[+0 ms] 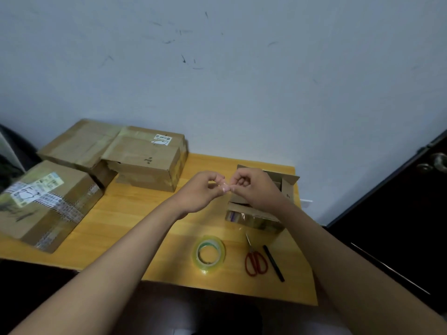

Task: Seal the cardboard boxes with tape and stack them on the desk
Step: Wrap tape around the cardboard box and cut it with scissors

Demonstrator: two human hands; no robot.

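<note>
My left hand point(202, 191) and my right hand point(254, 187) meet above the wooden desk point(135, 228), fingers curled, pinching a small clear piece of tape point(223, 187) between them. Behind my right hand stands a small cardboard box point(287, 187) with its flaps open; its front side point(254, 220) is shiny with tape. A roll of clear tape point(209, 253) lies flat on the desk in front. Three closed cardboard boxes sit at the left: one near the middle point(147, 160), a flat one behind it point(79, 146), and a labelled one at the desk's left edge point(46, 201).
Red-handled scissors point(255, 258) and a black pen point(273, 263) lie right of the tape roll. A pale wall rises behind the desk. A dark door with a metal handle point(435, 163) stands at the right. The desk's front edge is close to me.
</note>
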